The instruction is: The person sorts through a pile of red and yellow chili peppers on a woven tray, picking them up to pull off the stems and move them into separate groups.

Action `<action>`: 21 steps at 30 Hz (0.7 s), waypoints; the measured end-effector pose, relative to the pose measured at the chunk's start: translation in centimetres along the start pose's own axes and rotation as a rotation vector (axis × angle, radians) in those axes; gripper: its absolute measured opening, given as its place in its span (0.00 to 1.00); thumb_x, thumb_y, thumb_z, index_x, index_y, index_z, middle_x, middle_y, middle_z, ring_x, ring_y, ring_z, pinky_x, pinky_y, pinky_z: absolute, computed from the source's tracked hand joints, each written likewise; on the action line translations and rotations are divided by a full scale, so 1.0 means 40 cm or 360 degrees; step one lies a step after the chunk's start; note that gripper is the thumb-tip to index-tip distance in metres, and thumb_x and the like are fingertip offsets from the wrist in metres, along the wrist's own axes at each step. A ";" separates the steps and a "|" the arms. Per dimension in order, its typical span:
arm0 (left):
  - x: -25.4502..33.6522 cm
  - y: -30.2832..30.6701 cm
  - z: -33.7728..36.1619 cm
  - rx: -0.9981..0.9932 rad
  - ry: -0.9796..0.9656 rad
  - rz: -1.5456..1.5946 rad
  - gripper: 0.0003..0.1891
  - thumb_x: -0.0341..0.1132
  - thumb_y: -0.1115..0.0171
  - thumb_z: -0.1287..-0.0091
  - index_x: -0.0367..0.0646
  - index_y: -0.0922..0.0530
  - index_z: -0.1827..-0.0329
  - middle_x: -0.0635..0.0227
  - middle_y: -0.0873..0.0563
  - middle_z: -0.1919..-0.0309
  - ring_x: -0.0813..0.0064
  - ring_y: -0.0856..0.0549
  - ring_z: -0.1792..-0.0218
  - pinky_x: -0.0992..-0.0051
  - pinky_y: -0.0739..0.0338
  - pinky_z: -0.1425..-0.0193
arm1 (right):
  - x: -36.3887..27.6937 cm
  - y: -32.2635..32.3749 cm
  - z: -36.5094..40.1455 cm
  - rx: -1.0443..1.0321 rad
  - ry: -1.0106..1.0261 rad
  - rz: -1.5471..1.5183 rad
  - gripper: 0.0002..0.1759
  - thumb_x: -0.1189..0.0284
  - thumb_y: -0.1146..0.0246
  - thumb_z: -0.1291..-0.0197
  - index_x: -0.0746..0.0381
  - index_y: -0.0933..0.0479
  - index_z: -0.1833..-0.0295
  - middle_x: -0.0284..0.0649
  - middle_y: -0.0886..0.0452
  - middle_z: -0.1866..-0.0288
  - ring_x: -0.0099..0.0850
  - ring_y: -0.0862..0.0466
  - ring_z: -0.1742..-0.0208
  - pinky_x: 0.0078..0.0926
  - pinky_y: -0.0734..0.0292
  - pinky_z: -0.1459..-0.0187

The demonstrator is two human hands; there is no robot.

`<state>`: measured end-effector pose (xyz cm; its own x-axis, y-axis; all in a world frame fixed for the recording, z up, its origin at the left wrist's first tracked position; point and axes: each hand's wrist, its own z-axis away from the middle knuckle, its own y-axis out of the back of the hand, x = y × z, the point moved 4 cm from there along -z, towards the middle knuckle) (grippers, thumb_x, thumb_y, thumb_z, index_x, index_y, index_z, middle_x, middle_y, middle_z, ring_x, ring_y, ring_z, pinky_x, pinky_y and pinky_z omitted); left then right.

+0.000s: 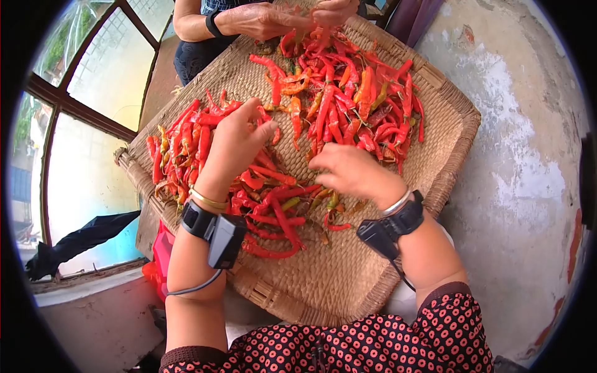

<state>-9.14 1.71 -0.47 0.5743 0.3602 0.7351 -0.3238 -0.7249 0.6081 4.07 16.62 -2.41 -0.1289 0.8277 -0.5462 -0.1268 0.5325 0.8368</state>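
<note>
My left hand point(235, 144) hovers over the left heap of red chili peppers point(193, 140), thumb and forefinger apart, with nothing visible between them. My right hand point(354, 169) is above the middle of the woven tray point(348, 273), just below the far heap of chili peppers point(336, 112). Its fingers are bent and slightly blurred, thumb and fingertips apart, and I see no pepper in them. Between and below my hands lies a nearer pile of red chili peppers point(273, 214), with some greenish ones beside it. Most peppers are red; some are orange or yellowish.
Another person's hands point(267, 20) are together over the tray's far edge. A framed window point(93, 118) and a dark folded umbrella point(87, 239) are on the left. A patchy plaster wall point(510, 137) stands on the right. A red plastic bag point(161, 258) is beside the tray.
</note>
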 end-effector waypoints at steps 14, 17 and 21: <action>0.044 -0.112 0.079 -0.0868 -0.0167 -0.0349 0.15 0.32 0.40 0.47 0.40 0.21 0.55 0.58 0.19 0.75 0.60 0.18 0.71 0.66 0.25 0.66 | 0.013 -0.032 0.001 0.0038 -0.0022 -0.0097 0.09 0.71 0.36 0.54 0.67 0.22 0.70 0.48 0.24 0.64 0.45 0.22 0.57 0.40 0.28 0.55; 0.062 -0.116 0.082 -0.0886 -0.0120 -0.0364 0.20 0.30 0.39 0.48 0.41 0.24 0.50 0.58 0.18 0.75 0.60 0.17 0.70 0.67 0.24 0.64 | 0.005 -0.011 -0.006 0.0002 -0.0021 -0.0251 0.11 0.73 0.37 0.53 0.67 0.21 0.63 0.47 0.23 0.64 0.41 0.22 0.59 0.34 0.27 0.56; 0.077 -0.131 0.085 -0.0893 -0.0033 -0.0019 0.24 0.28 0.37 0.48 0.40 0.28 0.45 0.58 0.17 0.72 0.64 0.16 0.68 0.69 0.24 0.62 | -0.005 0.000 -0.007 -0.0038 -0.0103 -0.0729 0.12 0.77 0.39 0.50 0.67 0.21 0.58 0.40 0.22 0.64 0.29 0.21 0.60 0.24 0.28 0.56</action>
<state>-3.13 4.63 -2.41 0.5933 0.3507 0.7245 -0.6642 -0.2952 0.6868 3.80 16.41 -2.31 0.0073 0.5176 -0.8556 -0.1794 0.8424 0.5081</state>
